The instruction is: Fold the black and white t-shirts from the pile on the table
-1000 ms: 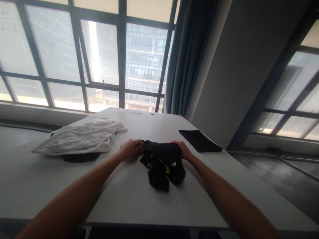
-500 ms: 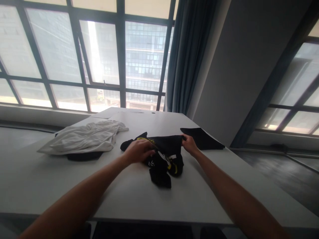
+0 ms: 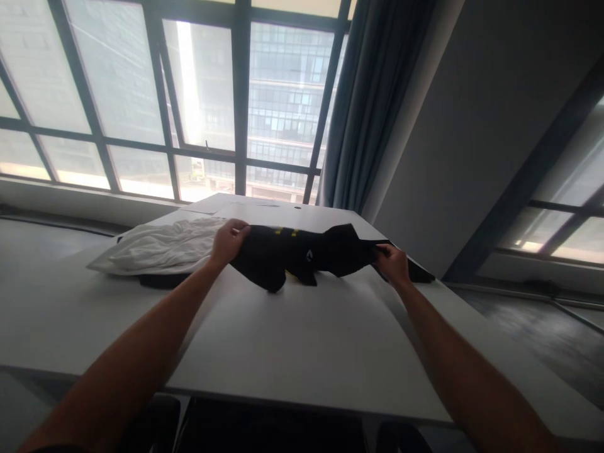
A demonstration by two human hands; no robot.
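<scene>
A black shirt (image 3: 325,251) with yellow bits and a small white mark is stretched sideways over the table. My left hand (image 3: 229,242) pinches its left end, thumb and fingers closed on the cloth. At the other end, my right hand (image 3: 392,263) grips a dark edge of the same shirt. Between the hands the fabric sags in loose folds, and its lower parts hang down close to the tabletop. Whether they touch it, I cannot tell.
Left of my left hand lies a crumpled white garment (image 3: 160,246), with something black (image 3: 163,280) under it. A flat black item (image 3: 419,273) lies behind my right hand. The white table (image 3: 292,352) reaches toward the windows and a grey-blue curtain (image 3: 358,126).
The shirt was bunched on the table; now it is lifted and spread wide. My left hand has moved left and away from me, my right hand to the right.
</scene>
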